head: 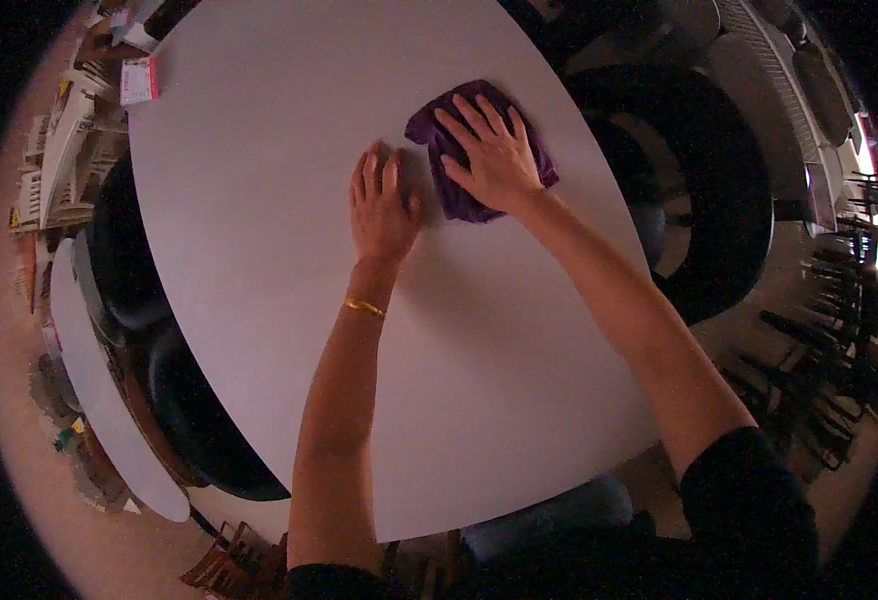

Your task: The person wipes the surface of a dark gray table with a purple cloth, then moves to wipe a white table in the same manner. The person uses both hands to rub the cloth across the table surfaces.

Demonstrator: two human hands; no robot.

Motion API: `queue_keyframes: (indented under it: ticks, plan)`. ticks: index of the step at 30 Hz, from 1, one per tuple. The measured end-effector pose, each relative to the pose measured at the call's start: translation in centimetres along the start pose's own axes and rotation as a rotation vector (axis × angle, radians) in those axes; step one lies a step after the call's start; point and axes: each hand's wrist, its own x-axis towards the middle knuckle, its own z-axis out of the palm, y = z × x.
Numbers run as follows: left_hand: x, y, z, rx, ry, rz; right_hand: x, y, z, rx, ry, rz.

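A purple cloth [457, 191] lies spread and wrinkled on a white tabletop [274, 187], near its right edge. My right hand [491, 154] presses flat on the cloth with its fingers apart, covering much of its middle. Left of the cloth, my left hand [385, 202] rests palm down on the bare tabletop, a short way from the cloth. Its fingers are slightly spread and no object shows in it. A gold-coloured bracelet [365, 307] circles my left wrist.
At the table's far left edge stands a small red and white box [138, 81] bearing writing. Dark chairs line the left side [191, 420] and a round-backed black chair [731, 195] stands at the right. Another white tabletop [108, 405] lies farther left.
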Motion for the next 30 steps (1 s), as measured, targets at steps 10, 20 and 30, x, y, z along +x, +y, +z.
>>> queue_keyframes:
  ticks: [10,20,30]
  plan:
    - [-0.9,7.6,5.8,0.024,0.070,-0.031,-10.2,1.0,-1.9,-0.048,-0.040,0.167]
    - [-2.4,8.5,2.4,-0.288,0.018,0.036,-12.3,0.1,-3.2,0.123,-0.152,-0.037]
    - [-2.2,9.7,1.6,-0.201,-0.012,-0.100,-3.9,3.3,-1.3,0.058,-0.052,-0.048]
